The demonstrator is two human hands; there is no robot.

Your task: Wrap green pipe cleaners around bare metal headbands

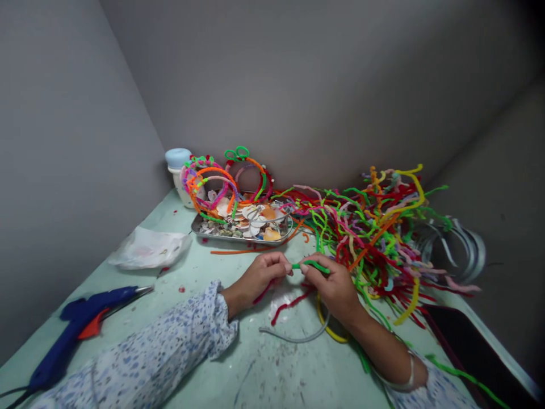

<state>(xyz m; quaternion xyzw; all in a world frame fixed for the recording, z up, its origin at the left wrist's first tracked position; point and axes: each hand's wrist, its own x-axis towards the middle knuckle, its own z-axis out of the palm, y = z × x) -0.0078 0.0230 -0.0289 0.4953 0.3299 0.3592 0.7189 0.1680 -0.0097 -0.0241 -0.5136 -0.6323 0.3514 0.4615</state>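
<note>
Our left hand and right hand pinched a green pipe cleaner; the left perhaps gripped a red strand.

Blue speckles all over that pale left sleeve, a gathered, frilly cuff behind the bare left hand! Across to the right hand, bare too: matching speckled right sleeve, slim pale bangle circling the forearm.
</note>
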